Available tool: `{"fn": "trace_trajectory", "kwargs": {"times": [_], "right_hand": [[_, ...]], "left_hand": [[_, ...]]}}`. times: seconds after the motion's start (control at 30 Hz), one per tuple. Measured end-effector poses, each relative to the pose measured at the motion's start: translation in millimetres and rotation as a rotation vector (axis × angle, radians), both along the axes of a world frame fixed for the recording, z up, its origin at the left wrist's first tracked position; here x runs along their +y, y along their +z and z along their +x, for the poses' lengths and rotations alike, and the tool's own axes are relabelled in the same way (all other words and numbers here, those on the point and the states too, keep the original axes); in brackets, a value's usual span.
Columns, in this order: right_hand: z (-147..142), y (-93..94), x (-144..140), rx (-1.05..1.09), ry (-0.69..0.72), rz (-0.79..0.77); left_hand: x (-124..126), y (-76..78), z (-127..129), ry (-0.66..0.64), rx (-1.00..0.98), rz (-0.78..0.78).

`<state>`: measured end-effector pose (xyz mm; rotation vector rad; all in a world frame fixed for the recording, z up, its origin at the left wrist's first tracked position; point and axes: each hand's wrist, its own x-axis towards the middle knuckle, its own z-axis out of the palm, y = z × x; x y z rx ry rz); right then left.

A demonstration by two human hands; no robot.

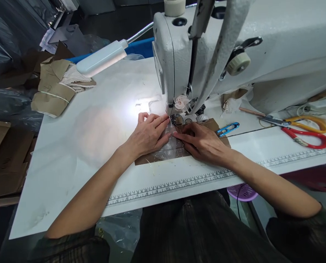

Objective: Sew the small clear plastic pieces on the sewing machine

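Dark trousers at bottom edge, nearest the lens; above them a printed ruler strip (179, 184) along the front edge of the white table (78, 146).

Left hand (146, 135): flat, fingers together and extended, pressing down on brown fabric piece (165, 151); fingertips just short of the presser foot (176, 117). Right hand (201, 140): also flat, palm down on same piece, index finger pointing left, nearly touching left fingertips. Neither hand gripping anything.

Brown fabric piece: lying flat on the table directly before the needle area, under both hands, covered with a shiny clear film showing creases. Far edge tucked beneath the foot.

White sewing machine (234, 47): bulky, glossy enamel, overhanging the work and hiding the table behind. Small pale fabric flower (181, 102) at the needle bar. Gooseneck lamp (102, 58), white plastic head, casting a bright patch left of the needle.

Right of hands: blue thread snips (228, 128) just beside the fabric; farther right, scissors with yellow handles (307, 123) and red-handled scissors (308, 136), touching each other. Far left: bundle of tan fabric pieces (53, 87) tied with a band. Purple plastic basket (241, 191) below table edge.
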<state>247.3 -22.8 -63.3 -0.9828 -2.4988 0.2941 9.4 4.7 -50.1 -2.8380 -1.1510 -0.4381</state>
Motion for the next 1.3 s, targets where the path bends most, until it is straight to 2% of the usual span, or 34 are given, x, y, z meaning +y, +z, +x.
{"fn": "trace_trajectory", "kwargs": {"times": [0.23, 0.73, 1.3], "right_hand": [[-2.1, 2.0, -0.1, -0.03, -0.003, 0.035], [-1.2, -2.1, -1.7, 0.009, -0.035, -0.036], [-3.3, -3.6, -2.8, 0.062, -0.054, -0.01]], "left_hand": [[3.5, -1.0, -3.6, -0.028, -0.018, -0.005], [2.2, -1.0, -2.6, -0.048, -0.037, -0.011], [-3.2, -4.0, 2.4, -0.002, -0.023, 0.031]]}}
